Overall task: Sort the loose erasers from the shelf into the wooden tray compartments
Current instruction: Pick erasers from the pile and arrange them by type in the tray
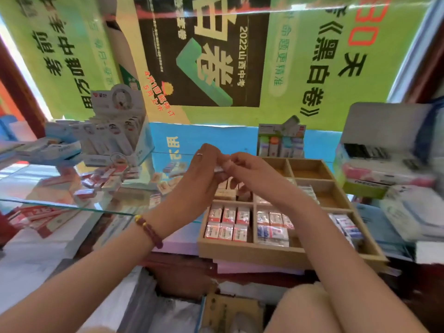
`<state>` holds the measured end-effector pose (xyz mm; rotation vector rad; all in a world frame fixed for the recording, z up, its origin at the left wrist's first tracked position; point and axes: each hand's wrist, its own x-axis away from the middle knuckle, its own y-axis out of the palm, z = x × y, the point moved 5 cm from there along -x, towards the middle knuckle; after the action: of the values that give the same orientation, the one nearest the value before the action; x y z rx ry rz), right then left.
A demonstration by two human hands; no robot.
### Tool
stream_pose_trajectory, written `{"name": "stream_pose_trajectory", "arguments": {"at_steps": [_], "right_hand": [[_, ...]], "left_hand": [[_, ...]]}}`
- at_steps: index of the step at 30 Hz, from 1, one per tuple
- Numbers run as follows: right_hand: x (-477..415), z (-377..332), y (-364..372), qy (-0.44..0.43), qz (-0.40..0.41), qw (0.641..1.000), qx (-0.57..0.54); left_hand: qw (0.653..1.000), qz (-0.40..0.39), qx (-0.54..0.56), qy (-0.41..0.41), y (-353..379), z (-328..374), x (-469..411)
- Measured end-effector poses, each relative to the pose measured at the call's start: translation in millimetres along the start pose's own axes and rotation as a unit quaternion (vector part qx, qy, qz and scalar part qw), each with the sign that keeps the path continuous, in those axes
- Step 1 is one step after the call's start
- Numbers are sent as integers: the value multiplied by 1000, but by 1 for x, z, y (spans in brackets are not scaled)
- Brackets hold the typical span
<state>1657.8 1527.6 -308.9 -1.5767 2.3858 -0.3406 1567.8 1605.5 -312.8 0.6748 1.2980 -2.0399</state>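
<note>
My left hand (204,169) and my right hand (247,168) meet above the back left of the wooden tray (252,252). Both pinch a small pale eraser (222,167) between their fingertips; most of it is hidden by the fingers. The tray's front compartments hold rows of wrapped erasers, red-and-white ones (227,223) at the left and blue-and-red ones (272,228) beside them. Some back right compartments (311,170) look bare. Loose erasers (103,181) lie scattered on the glass shelf (72,203) to the left.
A display box of small packs (115,138) stands at the back left of the shelf. A rack of correction items (281,140) stands behind the tray. Boxes and stacked packets (389,164) crowd the right side. Posters cover the wall behind.
</note>
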Motion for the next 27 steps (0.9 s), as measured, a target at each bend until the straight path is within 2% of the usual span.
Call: {"name": "stream_pose_trajectory", "arguments": {"at_steps": [4, 8, 10, 12, 14, 17, 21, 24, 27], "right_hand": [[27, 17, -44, 0, 23, 999, -30], [48, 34, -82, -10, 59, 995, -74], [53, 43, -100, -17, 88, 991, -98], [58, 50, -115, -17, 121, 986, -110], [59, 56, -125, -11, 138, 985, -100], [56, 65, -133, 0, 148, 989, -26], [53, 73, -143, 8, 161, 980, 119], [52, 84, -163, 29, 229, 953, 197], [50, 99, -178, 57, 284, 917, 275]], "left_hand": [[999, -23, 39, 18, 33, 30, -12], [991, -31, 128, -10, 65, 54, -28], [974, -7, 211, -85, 77, 59, -37], [940, 14, 287, -183, 90, 58, -43], [920, 15, 309, -238, 101, 56, -46], [927, 20, 275, -253, 113, 52, -47], [958, -2, 213, -190, 132, 54, -47], [978, -83, 122, -144, 150, 59, -39], [977, -198, -29, -80, 169, 57, -28]]}}
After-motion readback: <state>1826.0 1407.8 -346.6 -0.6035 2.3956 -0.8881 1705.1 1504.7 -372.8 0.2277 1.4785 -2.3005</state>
